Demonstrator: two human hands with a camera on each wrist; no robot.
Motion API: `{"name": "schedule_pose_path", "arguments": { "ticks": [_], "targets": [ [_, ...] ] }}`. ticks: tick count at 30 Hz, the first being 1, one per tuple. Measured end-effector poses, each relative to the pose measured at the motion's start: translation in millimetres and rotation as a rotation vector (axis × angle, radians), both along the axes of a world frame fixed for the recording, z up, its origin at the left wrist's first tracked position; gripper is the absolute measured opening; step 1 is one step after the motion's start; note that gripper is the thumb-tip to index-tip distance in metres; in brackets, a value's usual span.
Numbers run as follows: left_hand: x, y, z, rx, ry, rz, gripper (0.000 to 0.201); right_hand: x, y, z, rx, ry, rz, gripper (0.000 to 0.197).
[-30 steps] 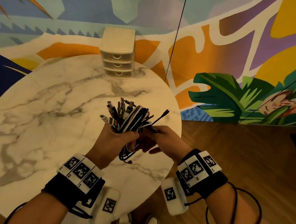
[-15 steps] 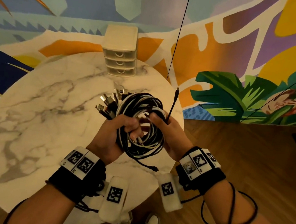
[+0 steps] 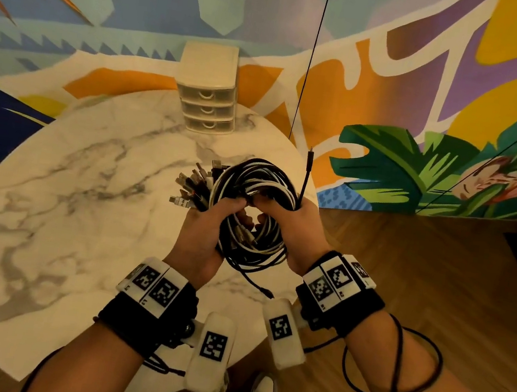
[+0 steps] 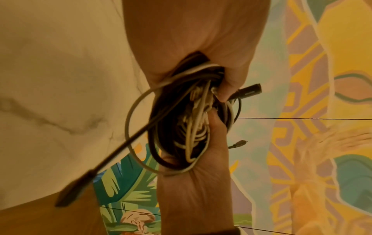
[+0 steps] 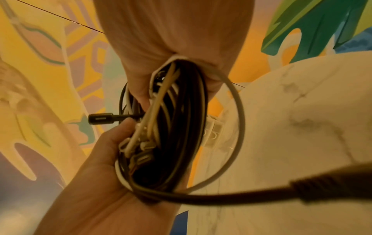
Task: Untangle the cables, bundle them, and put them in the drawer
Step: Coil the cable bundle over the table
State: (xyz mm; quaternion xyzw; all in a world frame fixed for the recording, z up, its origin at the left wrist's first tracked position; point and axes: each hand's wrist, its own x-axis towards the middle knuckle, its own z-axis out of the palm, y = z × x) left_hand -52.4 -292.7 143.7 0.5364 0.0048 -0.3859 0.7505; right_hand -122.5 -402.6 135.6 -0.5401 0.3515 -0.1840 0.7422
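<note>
Decorated lounge-like room: bold mural wall (image 3: 431, 70), round marble table (image 3: 68, 203), wooden floor (image 3: 438, 269).

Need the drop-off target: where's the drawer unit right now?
In the head view, the drawer unit stands at the far edge of the marble table, against the mural wall, beyond the cable bundle; all three drawers look shut.

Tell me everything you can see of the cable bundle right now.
The cable bundle is a loose coil of black and white cords, held in the air above the marble table. The left hand grips its left side, the right hand its right. A cluster of plug ends fans out at the upper left; one black end sticks straight up by the right hand, and another black end hangs below the coil.
</note>
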Motion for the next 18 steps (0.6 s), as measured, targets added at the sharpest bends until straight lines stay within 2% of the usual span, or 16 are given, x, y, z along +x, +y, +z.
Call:
{"name": "schedule_pose_path", "arguments": {
  "ticks": [3, 7, 9, 11, 13, 18],
  "targets": [
    [2, 0, -3, 0.014, 0.010, 0.010, 0.015, 2, -1, 0, 0.006, -0.002, -0.028, 0.017],
    [5, 1, 2, -0.051, 0.015, -0.158, 0.048, 4, -4, 1, 0.033, -0.001, -0.085, 0.018],
    [2, -5, 8, -0.027, -0.010, -0.198, 0.056, 5, -7, 0, 0.046, 0.012, -0.105, 0.021],
    [-2, -11, 11, 0.039, 0.021, -0.145, 0.052, 5, -9, -1, 0.024, 0.027, -0.100, 0.019],
    [-4, -15, 9, 0.089, 0.040, -0.109, 0.041, 2, -11, -4, -0.009, 0.037, -0.089, 0.018],
    [-7, -23, 7, 0.198, 0.004, -0.068, 0.020, -6, -18, -11, -0.031, 0.042, -0.063, 0.013]
  ]
}}
